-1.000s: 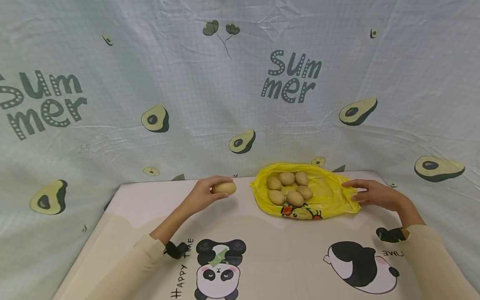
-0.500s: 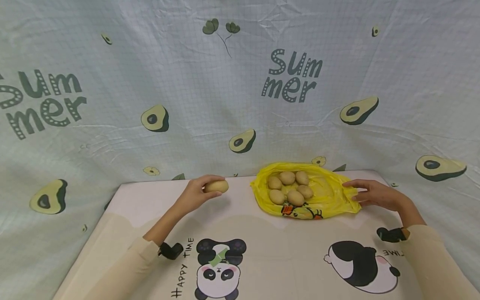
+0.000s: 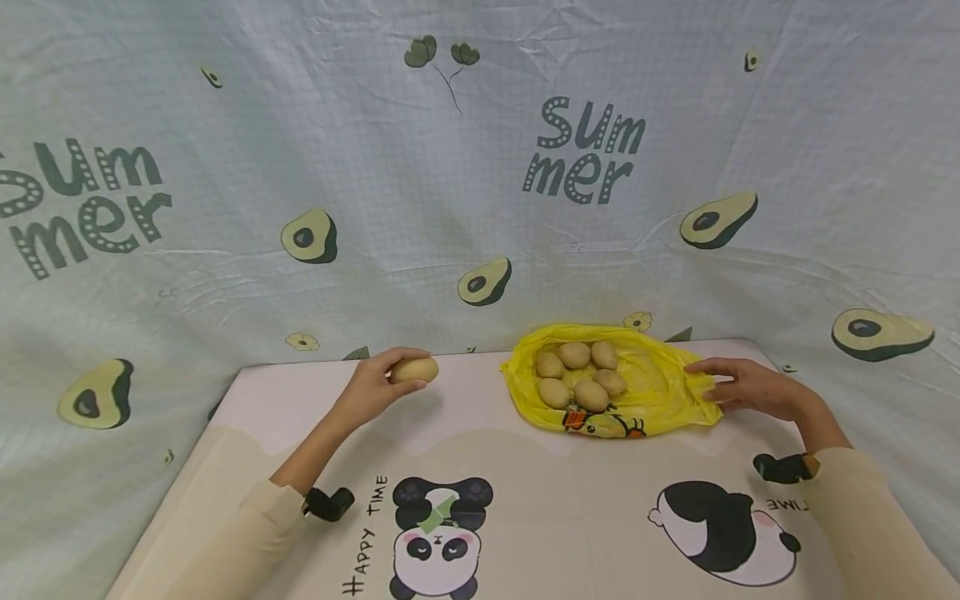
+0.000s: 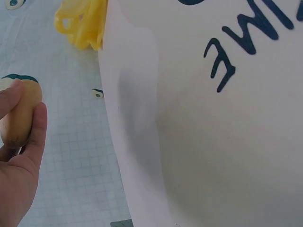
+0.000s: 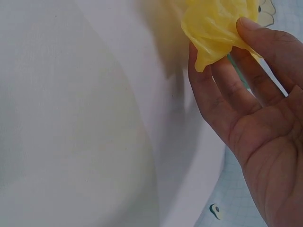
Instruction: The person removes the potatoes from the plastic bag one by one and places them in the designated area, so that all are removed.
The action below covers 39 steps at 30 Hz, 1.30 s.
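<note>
Left hand (image 3: 366, 392): thumb and fingers clamped round potato (image 3: 415, 371), smooth oval, matte yellow-brown, held above table (image 3: 540, 492), left of bag. Bag (image 3: 648, 375): thin yellow plastic, wide open, six similar potatoes (image 3: 591, 396) clustered in left half. Right hand (image 3: 761, 393): thumb and spread fingers pinching bag's crumpled right end.

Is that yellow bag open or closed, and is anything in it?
The yellow bag is open: the head view shows its mouth spread wide, with six potato-like things inside. The right hand holds one end.
</note>
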Motion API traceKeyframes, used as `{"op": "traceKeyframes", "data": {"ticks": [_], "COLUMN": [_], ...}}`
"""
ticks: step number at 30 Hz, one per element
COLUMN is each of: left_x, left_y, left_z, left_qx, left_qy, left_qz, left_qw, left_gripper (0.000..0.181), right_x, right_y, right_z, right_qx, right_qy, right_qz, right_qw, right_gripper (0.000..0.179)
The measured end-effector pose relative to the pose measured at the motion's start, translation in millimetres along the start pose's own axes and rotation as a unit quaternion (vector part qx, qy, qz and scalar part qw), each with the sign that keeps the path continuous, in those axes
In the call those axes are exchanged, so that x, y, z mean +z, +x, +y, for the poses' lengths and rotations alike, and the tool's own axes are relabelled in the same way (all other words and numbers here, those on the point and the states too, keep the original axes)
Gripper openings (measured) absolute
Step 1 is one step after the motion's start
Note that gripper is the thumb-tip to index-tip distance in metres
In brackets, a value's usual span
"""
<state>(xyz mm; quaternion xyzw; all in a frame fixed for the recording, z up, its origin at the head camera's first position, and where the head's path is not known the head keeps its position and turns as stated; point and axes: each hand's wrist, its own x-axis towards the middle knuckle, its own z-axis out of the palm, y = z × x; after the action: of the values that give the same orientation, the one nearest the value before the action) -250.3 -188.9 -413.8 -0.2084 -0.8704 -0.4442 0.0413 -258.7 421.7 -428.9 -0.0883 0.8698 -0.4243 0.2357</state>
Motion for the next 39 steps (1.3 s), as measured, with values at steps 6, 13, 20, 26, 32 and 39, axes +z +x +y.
{"op": "traceKeyframes", "data": {"ticks": [6,13,20,26,32,39], "left_x": [-1.6,-4.7,-6.5,-10.2,-13.7,-13.4], "left_y": [-0.5,-1.3,-4.0,-5.2,-8.8,-8.4], "left_z": [-0.8,-5.1,-10.0,-13.0,-16.6,-23.4], "left_qx": [-0.013,-0.008,-0.029,-0.069,-0.089,-0.042], "left_qy": [0.008,0.012,-0.018,-0.037,-0.114,-0.040], "left_qz": [0.018,0.020,0.019,0.002,-0.050,-0.037], "left_qw": [0.9997,0.9997,0.9992,0.9969,0.9883,0.9976], "left_gripper": [0.044,0.045,0.045,0.056,0.072,0.078], "right_x": [0.5,1.0,1.4,1.5,0.6,-0.4], "right_y": [-1.9,-2.8,-3.3,-3.3,-3.3,-5.9], "right_z": [-0.9,-0.5,-0.9,-1.1,-0.3,-1.8], "right_qx": [-0.001,-0.001,0.000,0.002,0.000,-0.005], "right_qy": [0.011,0.013,0.010,0.007,0.002,0.005], "right_qz": [-0.001,-0.001,-0.002,-0.003,-0.001,-0.002], "right_qw": [0.9999,0.9999,0.9999,1.0000,1.0000,1.0000], "right_gripper": [0.067,0.068,0.068,0.068,0.068,0.067]}}
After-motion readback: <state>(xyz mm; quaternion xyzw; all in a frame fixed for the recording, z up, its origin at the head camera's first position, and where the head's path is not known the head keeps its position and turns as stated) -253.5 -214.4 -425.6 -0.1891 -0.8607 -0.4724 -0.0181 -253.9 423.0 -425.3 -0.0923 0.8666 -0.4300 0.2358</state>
